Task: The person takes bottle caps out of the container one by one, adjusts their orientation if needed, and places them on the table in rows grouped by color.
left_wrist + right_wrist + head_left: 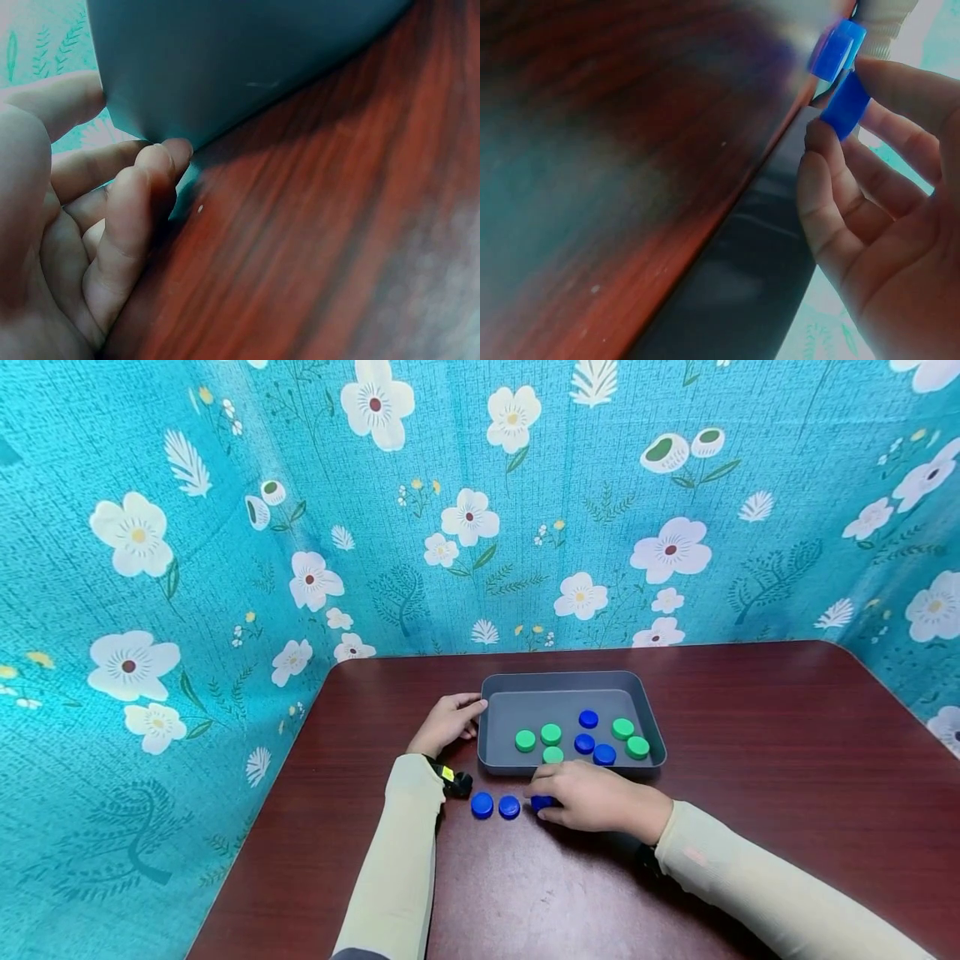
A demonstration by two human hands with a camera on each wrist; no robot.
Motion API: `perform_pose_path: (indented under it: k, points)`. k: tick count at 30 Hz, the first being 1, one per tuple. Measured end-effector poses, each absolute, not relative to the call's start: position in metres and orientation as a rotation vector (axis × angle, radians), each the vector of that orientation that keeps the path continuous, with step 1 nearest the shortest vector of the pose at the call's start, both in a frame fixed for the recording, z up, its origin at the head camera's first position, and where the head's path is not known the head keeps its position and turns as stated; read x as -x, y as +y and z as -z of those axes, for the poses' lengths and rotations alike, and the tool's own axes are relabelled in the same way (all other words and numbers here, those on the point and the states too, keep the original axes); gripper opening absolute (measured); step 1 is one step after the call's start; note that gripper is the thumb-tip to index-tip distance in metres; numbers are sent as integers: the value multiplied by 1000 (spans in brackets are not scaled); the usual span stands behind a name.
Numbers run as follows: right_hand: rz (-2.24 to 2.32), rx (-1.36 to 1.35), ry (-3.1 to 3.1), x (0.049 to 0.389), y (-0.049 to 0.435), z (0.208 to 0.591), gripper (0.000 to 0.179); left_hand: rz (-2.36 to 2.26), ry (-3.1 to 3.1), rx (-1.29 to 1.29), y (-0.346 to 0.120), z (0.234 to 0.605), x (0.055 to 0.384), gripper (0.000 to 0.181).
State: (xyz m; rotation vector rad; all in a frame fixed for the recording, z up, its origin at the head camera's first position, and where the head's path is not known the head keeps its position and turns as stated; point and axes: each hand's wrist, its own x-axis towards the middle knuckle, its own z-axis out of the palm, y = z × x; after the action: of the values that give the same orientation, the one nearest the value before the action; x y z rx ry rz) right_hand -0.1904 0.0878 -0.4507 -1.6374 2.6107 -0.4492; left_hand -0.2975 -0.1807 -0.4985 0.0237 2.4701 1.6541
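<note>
My right hand [596, 797] pinches a blue bottle cap [846, 105] between thumb and fingers, just in front of the grey tray [570, 682]. In the head view that hand covers much of this cap. To its left on the table lie two more blue caps, one cap [509, 807] nearer the hand and another cap [482, 805] farther left. My left hand [447, 724] holds the tray's left side, thumb at the rim and fingertips low at its bottom edge, seen in the left wrist view against the tray wall [240, 60].
Inside the tray are several green caps, such as one green cap [622, 728], and three blue caps, one blue cap [588, 719] among them. The dark red wooden table [780, 735] runs back to a turquoise flowered curtain [465, 585], which also hangs along the left.
</note>
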Motion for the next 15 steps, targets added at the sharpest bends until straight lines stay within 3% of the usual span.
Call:
perform_pose_path:
  k: [15]
  points:
    - [390, 1640, 2625, 189, 83, 452, 19, -1672, 2453, -27, -181, 499, 297, 52]
